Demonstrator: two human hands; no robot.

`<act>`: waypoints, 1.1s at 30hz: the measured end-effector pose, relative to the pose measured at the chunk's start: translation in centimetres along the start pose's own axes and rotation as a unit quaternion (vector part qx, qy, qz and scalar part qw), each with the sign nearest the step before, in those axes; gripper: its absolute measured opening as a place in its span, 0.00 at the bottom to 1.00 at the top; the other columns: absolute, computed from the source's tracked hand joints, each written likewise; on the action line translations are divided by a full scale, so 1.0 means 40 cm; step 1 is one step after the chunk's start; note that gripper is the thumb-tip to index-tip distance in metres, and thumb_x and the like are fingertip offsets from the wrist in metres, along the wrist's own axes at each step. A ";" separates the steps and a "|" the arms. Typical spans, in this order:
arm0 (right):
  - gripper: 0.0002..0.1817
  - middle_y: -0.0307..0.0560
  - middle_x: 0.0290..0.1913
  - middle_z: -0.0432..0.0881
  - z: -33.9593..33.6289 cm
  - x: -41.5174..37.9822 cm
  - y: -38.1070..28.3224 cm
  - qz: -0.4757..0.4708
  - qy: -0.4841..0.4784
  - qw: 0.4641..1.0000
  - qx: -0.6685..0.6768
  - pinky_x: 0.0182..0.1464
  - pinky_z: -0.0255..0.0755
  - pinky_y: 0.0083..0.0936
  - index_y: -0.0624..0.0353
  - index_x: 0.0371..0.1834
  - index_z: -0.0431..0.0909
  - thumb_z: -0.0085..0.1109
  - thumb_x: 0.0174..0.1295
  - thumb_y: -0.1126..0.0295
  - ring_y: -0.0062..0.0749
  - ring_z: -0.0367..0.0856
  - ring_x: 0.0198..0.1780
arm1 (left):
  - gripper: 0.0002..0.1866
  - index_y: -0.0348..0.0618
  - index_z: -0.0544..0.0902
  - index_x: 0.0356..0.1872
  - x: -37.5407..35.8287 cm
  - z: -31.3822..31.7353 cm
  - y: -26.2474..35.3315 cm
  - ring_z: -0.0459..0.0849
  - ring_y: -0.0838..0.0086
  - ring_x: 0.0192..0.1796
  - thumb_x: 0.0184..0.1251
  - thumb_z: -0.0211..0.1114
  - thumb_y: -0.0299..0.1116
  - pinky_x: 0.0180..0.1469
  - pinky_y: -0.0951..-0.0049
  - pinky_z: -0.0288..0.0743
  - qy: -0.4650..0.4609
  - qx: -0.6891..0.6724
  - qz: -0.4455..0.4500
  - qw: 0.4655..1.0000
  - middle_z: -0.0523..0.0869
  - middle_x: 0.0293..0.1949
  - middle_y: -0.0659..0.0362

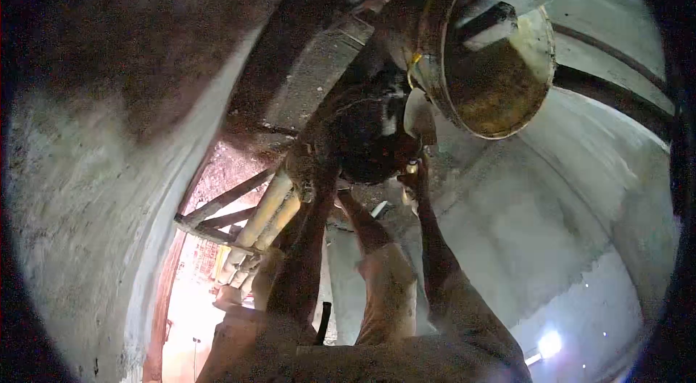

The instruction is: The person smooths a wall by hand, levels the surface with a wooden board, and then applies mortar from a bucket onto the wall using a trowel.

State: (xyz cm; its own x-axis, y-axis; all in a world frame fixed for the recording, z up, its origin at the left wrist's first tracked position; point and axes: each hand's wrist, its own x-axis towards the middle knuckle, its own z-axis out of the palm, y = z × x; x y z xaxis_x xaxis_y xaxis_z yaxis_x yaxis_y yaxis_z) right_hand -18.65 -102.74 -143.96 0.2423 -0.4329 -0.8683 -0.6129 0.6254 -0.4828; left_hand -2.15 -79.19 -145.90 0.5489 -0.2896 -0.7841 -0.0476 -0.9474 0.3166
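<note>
A trowel (419, 119) points upward, its pale blade beside the right side of a dark round pan (370, 129). My right hand (410, 184) is closed round the trowel's handle, just below the blade. Shadow covers much of the pan, and I cannot make out what it contains. My left forearm reaches up to the pan's lower left edge. There my left hand (328, 169) is very dark against the pan, and its fingers are hidden.
A large drum (446, 86) with a pale rim stands at upper right, a block inside it. Poles and a wooden frame (268, 213) are at left, beside a bright opening. A leg in light trousers (388, 289) shows between my arms. Curved plastered walls (529, 216) surround the space; a lamp (549, 344) shines lower right.
</note>
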 end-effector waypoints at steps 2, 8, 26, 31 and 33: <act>0.30 0.47 0.54 0.75 0.025 0.026 -0.007 0.005 -0.012 1.000 0.004 0.49 0.75 0.31 0.56 0.70 0.64 0.63 0.67 0.65 0.36 0.77 0.48 | 0.30 0.41 0.61 0.75 0.010 -0.052 0.050 0.71 0.59 0.70 0.78 0.52 0.44 0.68 0.60 0.67 -0.021 0.036 0.018 0.999 0.71 0.71 0.50; 0.32 0.48 0.56 0.75 0.052 -0.029 -0.052 0.049 -0.067 0.996 -0.030 0.52 0.74 0.35 0.57 0.69 0.65 0.65 0.65 0.60 0.38 0.76 0.51 | 0.28 0.40 0.65 0.71 0.072 -0.103 0.067 0.73 0.60 0.65 0.76 0.53 0.42 0.64 0.61 0.68 0.082 -0.110 0.045 0.990 0.74 0.66 0.50; 0.41 0.52 0.63 0.73 0.329 -0.807 -0.443 0.009 -0.304 0.924 -0.231 0.61 0.71 0.44 0.57 0.68 0.68 0.70 0.58 0.45 0.44 0.74 0.60 | 0.24 0.38 0.74 0.65 -0.892 -0.768 -0.129 0.80 0.71 0.43 0.69 0.60 0.33 0.46 0.67 0.76 0.242 -0.518 -0.169 0.803 0.83 0.49 0.52; 0.43 0.53 0.64 0.72 0.376 -1.000 -0.659 -0.111 -0.319 0.905 -0.259 0.63 0.70 0.47 0.58 0.67 0.69 0.71 0.56 0.41 0.46 0.73 0.62 | 0.20 0.41 0.74 0.62 -1.145 -0.885 -0.100 0.82 0.74 0.40 0.70 0.59 0.30 0.38 0.73 0.77 0.226 -0.717 -0.083 0.654 0.84 0.48 0.58; 0.46 0.55 0.66 0.71 0.379 -1.017 -0.734 -0.235 -0.333 0.779 -0.476 0.66 0.67 0.48 0.59 0.67 0.71 0.74 0.51 0.40 0.46 0.72 0.64 | 0.21 0.42 0.74 0.64 -1.161 -0.915 -0.090 0.83 0.70 0.46 0.72 0.60 0.29 0.45 0.64 0.80 0.260 -0.730 -0.042 0.631 0.84 0.54 0.54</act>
State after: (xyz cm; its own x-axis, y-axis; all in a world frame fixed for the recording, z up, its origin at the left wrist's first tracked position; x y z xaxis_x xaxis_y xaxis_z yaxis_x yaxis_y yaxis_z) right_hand 0.90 -93.66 -96.19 0.7506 0.1619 -0.6406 -0.5421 -0.4034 -0.7372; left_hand 3.08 -57.34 -91.08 0.7157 0.1974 -0.6699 0.6109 0.2879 0.7375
